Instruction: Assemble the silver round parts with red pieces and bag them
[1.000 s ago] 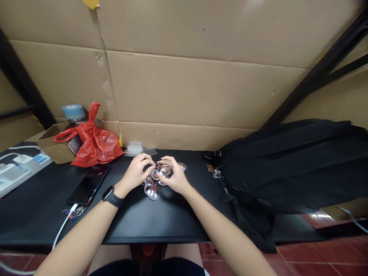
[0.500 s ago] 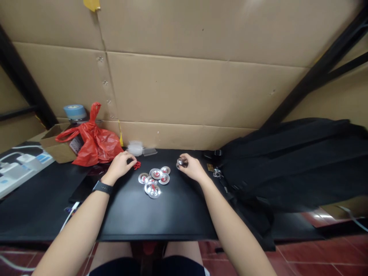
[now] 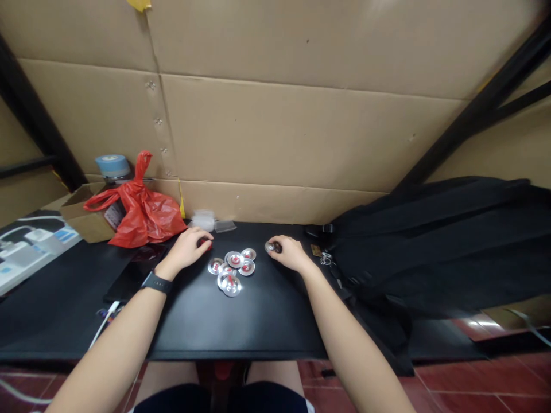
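My left hand point(image 3: 189, 245) rests on the table with its fingers curled over a small red bundle point(image 3: 205, 245), which looks like cord and is mostly hidden. My right hand point(image 3: 289, 252) is closed on shiny metal discs point(image 3: 271, 247) with raised middles; how many it grips I cannot tell. Between the hands, several similar silver discs point(image 3: 231, 285) with red marks at their centres lie loosely, some overlapping.
A red plastic bag point(image 3: 148, 215), an open cardboard box point(image 3: 92, 221) and a blue-lidded jar point(image 3: 112, 166) stand at left. Clear plastic point(image 3: 203, 220) lies at the back. Further left is a power strip point(image 3: 34, 252). A black bag point(image 3: 439, 246) fills the right.
My left hand has shifted slightly to the right and now covers more of the red bundle. My right hand still grips the metal discs and has barely moved, tilting lower over them.
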The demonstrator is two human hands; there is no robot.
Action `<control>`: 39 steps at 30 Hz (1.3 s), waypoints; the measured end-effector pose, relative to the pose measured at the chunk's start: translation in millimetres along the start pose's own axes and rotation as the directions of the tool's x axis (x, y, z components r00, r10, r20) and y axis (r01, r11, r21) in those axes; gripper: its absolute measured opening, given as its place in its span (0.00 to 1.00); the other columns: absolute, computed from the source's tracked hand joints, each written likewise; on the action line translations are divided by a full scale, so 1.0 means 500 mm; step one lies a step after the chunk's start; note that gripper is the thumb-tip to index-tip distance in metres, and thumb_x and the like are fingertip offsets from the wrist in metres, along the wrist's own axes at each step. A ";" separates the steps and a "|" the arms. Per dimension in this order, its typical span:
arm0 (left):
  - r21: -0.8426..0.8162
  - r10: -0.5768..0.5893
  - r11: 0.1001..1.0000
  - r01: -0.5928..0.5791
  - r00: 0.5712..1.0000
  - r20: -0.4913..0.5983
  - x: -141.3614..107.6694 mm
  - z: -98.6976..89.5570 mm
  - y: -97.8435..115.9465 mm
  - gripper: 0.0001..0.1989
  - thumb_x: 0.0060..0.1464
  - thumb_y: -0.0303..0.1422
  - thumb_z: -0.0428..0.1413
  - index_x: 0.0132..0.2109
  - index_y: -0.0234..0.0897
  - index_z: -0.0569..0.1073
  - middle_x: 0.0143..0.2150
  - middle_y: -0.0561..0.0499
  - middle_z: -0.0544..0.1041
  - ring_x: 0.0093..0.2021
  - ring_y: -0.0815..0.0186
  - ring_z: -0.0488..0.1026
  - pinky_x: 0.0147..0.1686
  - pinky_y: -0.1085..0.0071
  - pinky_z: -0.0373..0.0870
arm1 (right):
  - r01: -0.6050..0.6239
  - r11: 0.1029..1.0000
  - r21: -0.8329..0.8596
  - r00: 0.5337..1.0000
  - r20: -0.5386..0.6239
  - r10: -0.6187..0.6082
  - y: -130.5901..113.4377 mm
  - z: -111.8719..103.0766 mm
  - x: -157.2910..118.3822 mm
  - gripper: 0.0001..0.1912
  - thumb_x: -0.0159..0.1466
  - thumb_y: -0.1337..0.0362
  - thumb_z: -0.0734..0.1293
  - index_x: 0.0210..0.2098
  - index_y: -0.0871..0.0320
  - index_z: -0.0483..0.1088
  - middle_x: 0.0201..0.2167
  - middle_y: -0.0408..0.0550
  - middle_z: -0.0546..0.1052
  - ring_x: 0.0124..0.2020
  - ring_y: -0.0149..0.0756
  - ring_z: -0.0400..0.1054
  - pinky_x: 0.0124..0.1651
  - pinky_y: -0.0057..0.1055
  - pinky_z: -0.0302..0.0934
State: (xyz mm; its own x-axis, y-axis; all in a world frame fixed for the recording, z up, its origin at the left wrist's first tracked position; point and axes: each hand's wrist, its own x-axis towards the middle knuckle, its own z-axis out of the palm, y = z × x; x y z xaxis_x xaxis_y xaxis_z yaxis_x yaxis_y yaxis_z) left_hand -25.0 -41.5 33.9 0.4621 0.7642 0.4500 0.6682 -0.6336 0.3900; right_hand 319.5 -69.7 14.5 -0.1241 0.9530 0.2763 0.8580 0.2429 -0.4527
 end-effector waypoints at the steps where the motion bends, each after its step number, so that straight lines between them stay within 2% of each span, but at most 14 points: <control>1: -0.013 0.043 0.999 -0.043 0.999 0.018 0.001 0.004 0.018 0.11 0.61 0.36 0.53 0.45 0.40 0.79 0.45 0.46 0.79 0.46 0.59 0.74 0.50 0.63 0.69 | -0.005 0.999 -0.038 1.000 0.011 0.006 -0.004 -0.001 0.000 0.12 0.57 0.65 0.71 0.41 0.51 0.77 0.43 0.48 0.80 0.45 0.45 0.71 0.48 0.39 0.58; 5: 0.018 0.195 0.980 -0.200 0.969 0.154 -0.001 0.032 0.092 0.11 0.64 0.35 0.53 0.49 0.45 0.78 0.46 0.49 0.78 0.46 0.62 0.73 0.46 0.67 0.66 | -0.022 0.996 -0.089 0.999 0.021 0.024 -0.020 -0.006 -0.002 0.12 0.60 0.63 0.69 0.44 0.51 0.76 0.48 0.50 0.78 0.49 0.47 0.68 0.49 0.41 0.53; 8: 0.139 0.202 0.962 -0.233 0.957 0.210 -0.001 0.053 0.128 0.10 0.65 0.33 0.53 0.47 0.46 0.79 0.41 0.49 0.78 0.42 0.62 0.72 0.40 0.68 0.62 | -0.021 0.996 -0.084 0.999 0.024 0.023 -0.027 -0.005 -0.003 0.12 0.60 0.63 0.69 0.45 0.51 0.75 0.49 0.50 0.77 0.50 0.46 0.67 0.48 0.40 0.52; 12: 0.204 0.206 0.947 -0.250 0.955 0.215 0.002 0.074 0.139 0.08 0.64 0.35 0.55 0.40 0.43 0.80 0.37 0.49 0.77 0.40 0.61 0.70 0.38 0.68 0.59 | -0.012 0.997 -0.081 0.999 0.043 0.016 -0.030 0.000 -0.004 0.13 0.60 0.64 0.69 0.46 0.52 0.74 0.50 0.50 0.76 0.51 0.47 0.67 0.49 0.42 0.51; 17: 0.173 0.154 0.968 -0.184 0.973 0.171 0.003 0.087 0.136 0.06 0.62 0.33 0.58 0.38 0.40 0.79 0.37 0.49 0.77 0.38 0.61 0.70 0.38 0.67 0.60 | 0.057 0.998 -0.005 0.998 0.014 -0.056 -0.043 0.006 -0.007 0.13 0.60 0.64 0.70 0.45 0.52 0.74 0.50 0.51 0.76 0.52 0.48 0.67 0.52 0.47 0.53; 20: 0.008 0.114 0.993 -0.116 0.985 0.131 0.003 0.087 0.131 0.04 0.61 0.32 0.57 0.38 0.41 0.76 0.37 0.51 0.78 0.38 0.62 0.71 0.40 0.67 0.63 | 0.193 0.966 0.175 0.981 -0.028 -0.191 -0.069 0.009 -0.010 0.14 0.62 0.62 0.69 0.48 0.52 0.72 0.49 0.51 0.76 0.50 0.45 0.69 0.52 0.45 0.59; 22: -0.185 0.047 0.982 -0.030 0.995 0.092 0.004 0.087 0.126 0.03 0.62 0.32 0.55 0.39 0.40 0.74 0.36 0.52 0.78 0.38 0.63 0.72 0.41 0.67 0.66 | 0.280 0.905 0.320 0.959 -0.062 -0.275 -0.095 0.013 -0.014 0.19 0.62 0.60 0.69 0.52 0.52 0.70 0.49 0.51 0.76 0.48 0.42 0.70 0.49 0.40 0.63; 24: -0.401 -0.014 0.915 0.039 0.998 0.066 0.006 0.086 0.122 0.04 0.62 0.31 0.54 0.40 0.38 0.73 0.38 0.50 0.79 0.40 0.63 0.75 0.42 0.67 0.69 | 0.334 0.845 0.417 0.940 -0.087 -0.329 -0.125 0.019 -0.019 0.25 0.60 0.59 0.72 0.56 0.52 0.67 0.50 0.51 0.76 0.49 0.42 0.71 0.48 0.38 0.65; 26: -0.571 -0.043 0.818 0.067 0.998 0.056 0.009 0.086 0.122 0.04 0.61 0.32 0.54 0.40 0.37 0.72 0.40 0.48 0.79 0.42 0.63 0.76 0.43 0.68 0.71 | 0.373 0.809 0.455 0.925 -0.116 -0.362 -0.151 0.026 -0.025 0.28 0.58 0.59 0.74 0.56 0.52 0.67 0.50 0.51 0.75 0.49 0.42 0.71 0.50 0.38 0.66; 29: -0.666 -0.075 0.741 0.090 0.996 0.052 0.010 0.080 0.131 0.04 0.59 0.32 0.57 0.38 0.36 0.71 0.39 0.47 0.79 0.41 0.63 0.77 0.43 0.68 0.72 | 0.406 0.796 0.450 0.914 -0.180 -0.365 -0.175 0.030 -0.030 0.20 0.60 0.61 0.71 0.51 0.53 0.70 0.45 0.50 0.78 0.45 0.41 0.73 0.51 0.38 0.66; 31: -0.663 -0.094 0.742 0.099 0.995 0.043 0.010 0.072 0.138 0.05 0.58 0.33 0.57 0.38 0.35 0.72 0.38 0.48 0.79 0.40 0.63 0.78 0.42 0.68 0.73 | 0.408 0.796 0.448 0.913 -0.202 -0.354 -0.178 0.028 -0.032 0.15 0.61 0.62 0.70 0.48 0.53 0.72 0.42 0.49 0.79 0.42 0.40 0.74 0.48 0.37 0.67; 34: -0.620 -0.091 0.780 0.083 0.996 0.019 0.009 0.058 0.146 0.06 0.58 0.33 0.57 0.39 0.35 0.74 0.38 0.47 0.80 0.39 0.63 0.78 0.42 0.68 0.73 | 0.376 0.792 0.481 0.926 -0.173 -0.335 -0.171 0.022 -0.031 0.14 0.60 0.61 0.71 0.46 0.54 0.74 0.38 0.48 0.79 0.36 0.37 0.73 0.41 0.35 0.68; 37: -0.510 -0.055 0.857 0.065 0.998 0.036 0.006 0.044 0.145 0.08 0.59 0.34 0.56 0.40 0.36 0.77 0.38 0.48 0.82 0.39 0.63 0.78 0.42 0.68 0.74 | 0.291 0.768 0.570 0.954 -0.114 -0.277 -0.161 0.022 -0.029 0.13 0.59 0.59 0.72 0.43 0.54 0.75 0.33 0.46 0.79 0.30 0.35 0.71 0.34 0.32 0.67; 39: -0.402 -0.036 0.914 0.048 0.999 0.036 0.005 0.034 0.138 0.09 0.60 0.35 0.55 0.40 0.37 0.79 0.38 0.48 0.83 0.39 0.62 0.79 0.43 0.67 0.74 | 0.220 0.713 0.666 0.970 -0.070 -0.234 -0.152 0.024 -0.026 0.14 0.58 0.57 0.73 0.42 0.55 0.75 0.33 0.46 0.79 0.31 0.35 0.72 0.35 0.33 0.67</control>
State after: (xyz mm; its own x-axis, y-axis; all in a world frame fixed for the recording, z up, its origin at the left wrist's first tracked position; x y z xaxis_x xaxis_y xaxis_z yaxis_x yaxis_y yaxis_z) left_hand 32.4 -81.1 48.1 0.4582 0.7906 0.4062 0.3984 -0.5912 0.7013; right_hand 249.9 -98.6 35.3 -0.2860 0.8546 0.4334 0.2520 0.5034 -0.8265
